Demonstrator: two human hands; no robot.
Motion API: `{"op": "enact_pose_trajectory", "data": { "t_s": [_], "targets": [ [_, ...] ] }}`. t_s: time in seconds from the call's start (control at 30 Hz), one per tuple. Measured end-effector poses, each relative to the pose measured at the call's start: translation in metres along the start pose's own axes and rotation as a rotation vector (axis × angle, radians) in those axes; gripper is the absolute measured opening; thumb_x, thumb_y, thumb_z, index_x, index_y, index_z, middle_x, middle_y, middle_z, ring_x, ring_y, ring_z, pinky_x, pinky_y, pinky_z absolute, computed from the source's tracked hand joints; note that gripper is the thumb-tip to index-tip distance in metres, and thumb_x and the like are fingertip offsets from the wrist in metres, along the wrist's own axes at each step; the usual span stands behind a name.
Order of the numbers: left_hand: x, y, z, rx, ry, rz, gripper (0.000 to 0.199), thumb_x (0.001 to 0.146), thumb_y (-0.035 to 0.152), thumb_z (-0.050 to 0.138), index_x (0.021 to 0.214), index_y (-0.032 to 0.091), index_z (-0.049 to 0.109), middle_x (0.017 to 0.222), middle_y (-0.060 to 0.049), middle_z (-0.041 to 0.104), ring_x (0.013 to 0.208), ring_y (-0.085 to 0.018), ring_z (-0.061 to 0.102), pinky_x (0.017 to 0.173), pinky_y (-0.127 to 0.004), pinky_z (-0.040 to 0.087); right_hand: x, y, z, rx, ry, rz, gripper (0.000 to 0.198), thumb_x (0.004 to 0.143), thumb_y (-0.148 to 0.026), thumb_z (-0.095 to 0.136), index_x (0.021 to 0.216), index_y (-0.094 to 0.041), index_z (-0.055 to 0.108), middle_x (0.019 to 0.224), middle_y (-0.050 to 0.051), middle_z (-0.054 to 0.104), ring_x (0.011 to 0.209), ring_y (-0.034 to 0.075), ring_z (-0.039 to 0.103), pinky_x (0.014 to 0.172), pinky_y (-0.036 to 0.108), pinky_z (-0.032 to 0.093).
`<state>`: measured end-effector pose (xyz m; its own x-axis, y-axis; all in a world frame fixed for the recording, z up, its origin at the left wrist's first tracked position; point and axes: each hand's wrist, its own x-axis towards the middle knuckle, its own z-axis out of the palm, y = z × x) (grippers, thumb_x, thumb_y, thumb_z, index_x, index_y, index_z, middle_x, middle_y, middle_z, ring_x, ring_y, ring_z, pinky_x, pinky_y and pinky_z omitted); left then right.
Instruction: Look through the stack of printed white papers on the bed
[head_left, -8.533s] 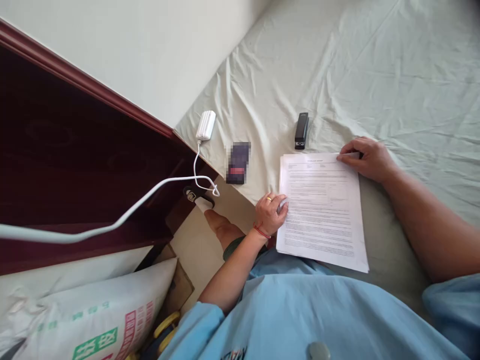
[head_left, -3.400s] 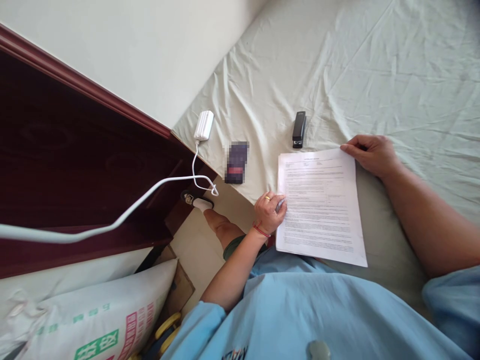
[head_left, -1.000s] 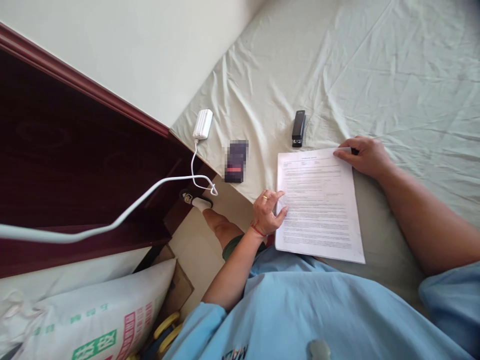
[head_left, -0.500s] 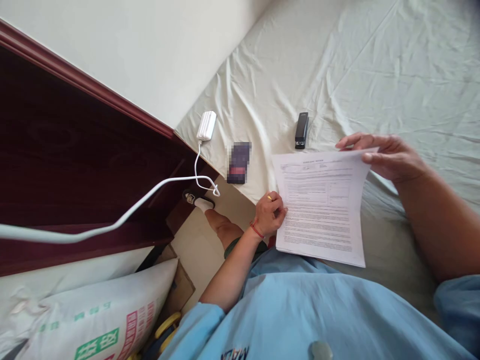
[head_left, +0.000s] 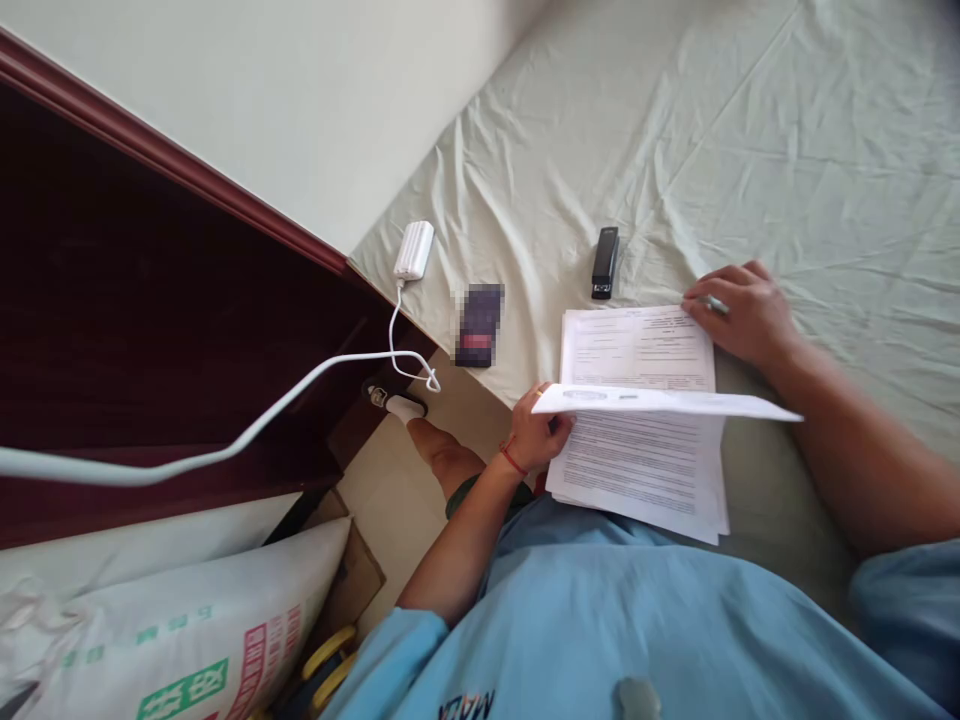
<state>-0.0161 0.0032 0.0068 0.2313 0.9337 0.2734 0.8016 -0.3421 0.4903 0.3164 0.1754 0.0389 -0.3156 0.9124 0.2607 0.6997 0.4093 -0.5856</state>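
head view: print on the paper stack (head_left: pixel 637 350) on the bed sheet (head_left: pixel 675 150) is too small to read. left hand (head_left: pixel 536 435) pinches a lifted top sheet (head_left: pixel 660 402) at its left edge. right hand (head_left: pixel 739 310) lies flat, fingers spread, on the stack's far right corner, gripping nothing. black stapler (head_left: pixel 604 262) lies just beyond.

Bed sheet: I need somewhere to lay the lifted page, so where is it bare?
Bare sheet stretches beyond the stapler and the right hand. A narrow strip separates stapler and phone. Crowded at the near edge: paper stack, left hand, power bank.
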Motion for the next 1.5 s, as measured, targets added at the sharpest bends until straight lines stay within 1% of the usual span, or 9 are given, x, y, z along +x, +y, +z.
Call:
{"op": "enact_pose_trajectory", "data": {
  "t_s": [0.13, 0.33, 0.6, 0.87, 0.97, 1.13, 1.27, 1.37, 1.5],
  "targets": [
    [0.003, 0.007, -0.010, -0.094, -0.042, 0.027, 0.029, 0.090, 0.022, 0.067, 0.070, 0.025, 0.047, 0.079, -0.004, 0.061, 0.080, -0.022, 0.061, 0.072, -0.038, 0.051, 0.002, 0.018, 0.007, -0.190, -0.093, -0.040, 0.035, 0.096, -0.051, 0.063, 0.105, -0.021, 0.080, 0.119, 0.021, 0.074, 0.112, 0.038, 0.056, 0.108, 0.054, 0.044],
    [0.006, 0.014, -0.013, -0.127, -0.085, -0.042, 0.028, 0.091, 0.021, 0.065, 0.072, 0.025, 0.046, 0.080, -0.003, 0.060, 0.086, -0.022, 0.061, 0.081, -0.038, 0.051, 0.003, 0.024, 0.008, -0.047, -0.058, -0.082, 0.018, 0.088, -0.039, 0.063, 0.087, -0.024, 0.073, 0.091, 0.014, 0.073, 0.091, 0.030, 0.056, 0.087, 0.043, 0.049],
    [0.007, 0.013, -0.014, -0.157, -0.113, -0.069, 0.029, 0.090, 0.021, 0.066, 0.070, 0.025, 0.046, 0.081, -0.003, 0.060, 0.086, -0.023, 0.061, 0.082, -0.038, 0.049, 0.004, 0.018, 0.001, 0.082, -0.019, -0.192, 0.019, 0.088, -0.034, 0.060, 0.075, -0.024, 0.070, 0.073, 0.009, 0.071, 0.072, 0.024, 0.057, 0.073, 0.040, 0.048],
    [0.008, 0.022, -0.019, -0.168, -0.170, -0.233, 0.028, 0.090, 0.017, 0.073, 0.074, 0.024, 0.051, 0.091, -0.004, 0.061, 0.098, -0.025, 0.062, 0.093, -0.041, 0.051, -0.001, -0.004, -0.006, 0.217, 0.131, -0.154, 0.023, 0.092, -0.046, 0.073, 0.088, -0.026, 0.084, 0.108, 0.013, 0.082, 0.096, 0.029, 0.064, 0.093, 0.049, 0.052],
    [0.010, 0.028, -0.021, -0.132, -0.155, -0.367, 0.026, 0.085, 0.016, 0.080, 0.082, 0.023, 0.056, 0.102, -0.005, 0.062, 0.107, -0.027, 0.061, 0.101, -0.045, 0.051, -0.003, -0.012, -0.016, 0.500, 0.038, -0.059, 0.027, 0.083, -0.052, 0.088, 0.082, -0.025, 0.084, 0.106, 0.012, 0.082, 0.093, 0.026, 0.070, 0.090, 0.045, 0.055],
    [0.016, 0.028, -0.020, -0.157, -0.096, -0.542, 0.053, 0.069, 0.014, 0.094, 0.102, 0.022, 0.054, 0.114, -0.007, 0.060, 0.112, -0.028, 0.062, 0.103, -0.048, 0.055, -0.006, -0.029, -0.041, 0.940, -0.272, 0.078, 0.031, 0.083, -0.053, 0.094, 0.077, -0.024, 0.083, 0.119, 0.011, 0.081, 0.099, 0.024, 0.077, 0.081, 0.036, 0.061],
    [0.015, 0.021, -0.016, -0.167, -0.065, -0.546, 0.084, 0.063, 0.015, 0.098, 0.135, 0.017, 0.055, 0.130, -0.013, 0.059, 0.121, -0.031, 0.063, 0.108, -0.049, 0.055, -0.005, -0.054, -0.059, 0.928, -0.417, -0.277, 0.020, 0.090, -0.044, 0.088, 0.080, -0.029, 0.081, 0.110, 0.008, 0.083, 0.122, 0.032, 0.075, 0.113, 0.050, 0.058],
    [0.012, 0.015, -0.015, -0.183, -0.068, -0.509, 0.102, 0.071, 0.022, 0.095, 0.159, 0.019, 0.044, 0.133, -0.013, 0.059, 0.119, -0.029, 0.064, 0.106, -0.047, 0.056, -0.009, -0.084, -0.072, 0.902, -0.536, -0.576, 0.009, 0.091, -0.029, 0.088, 0.088, -0.028, 0.079, 0.106, 0.007, 0.083, 0.117, 0.029, 0.076, 0.109, 0.046, 0.060],
    [0.011, 0.013, -0.016, -0.231, -0.104, -0.466, 0.079, 0.084, 0.024, 0.083, 0.157, 0.026, 0.055, 0.130, -0.011, 0.062, 0.116, -0.025, 0.065, 0.105, -0.041, 0.055, -0.024, -0.122, -0.084, 0.913, -0.805, -0.769, 0.013, 0.094, -0.017, 0.083, 0.103, -0.024, 0.076, 0.099, 0.008, 0.081, 0.108, 0.025, 0.078, 0.097, 0.038, 0.064]
  ]
}}
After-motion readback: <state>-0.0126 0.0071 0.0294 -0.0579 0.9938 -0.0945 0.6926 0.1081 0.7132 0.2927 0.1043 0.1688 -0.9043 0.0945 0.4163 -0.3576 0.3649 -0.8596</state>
